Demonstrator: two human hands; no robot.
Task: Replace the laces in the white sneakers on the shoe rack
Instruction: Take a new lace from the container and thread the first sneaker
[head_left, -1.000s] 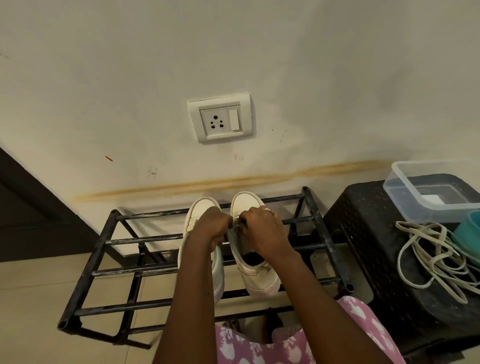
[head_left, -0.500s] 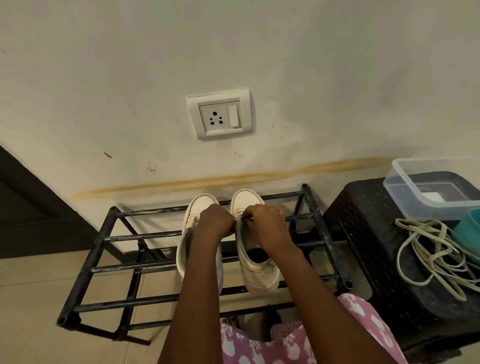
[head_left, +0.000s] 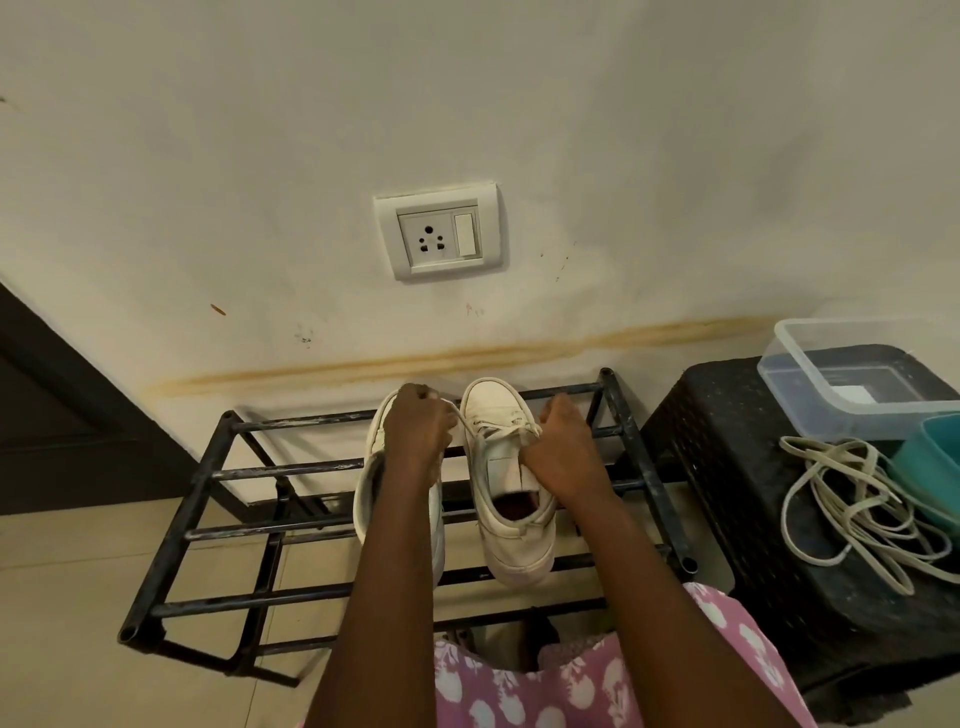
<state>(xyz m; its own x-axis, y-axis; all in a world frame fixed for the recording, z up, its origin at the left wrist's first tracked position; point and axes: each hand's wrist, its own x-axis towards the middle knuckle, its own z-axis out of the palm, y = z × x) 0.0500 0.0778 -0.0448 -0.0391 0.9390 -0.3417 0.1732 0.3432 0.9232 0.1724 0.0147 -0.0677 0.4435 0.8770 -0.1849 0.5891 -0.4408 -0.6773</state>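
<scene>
Your left hand (head_left: 418, 434) and right hand (head_left: 558, 457) each pinch an end of the lace (head_left: 496, 431) on the right sneaker (head_left: 511, 499), which sits on the rack (head_left: 208, 475). Draw both ends outward evenly, so the shoe doesn't slip between the bars.

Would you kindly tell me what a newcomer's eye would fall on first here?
Two hands at centre: the left hand and right hand each hold a lace of the right-hand white sneaker on the black shoe rack. Above, a wall socket sits over a brown stain; at right, loose laces lie heaped on a black stool.
</scene>
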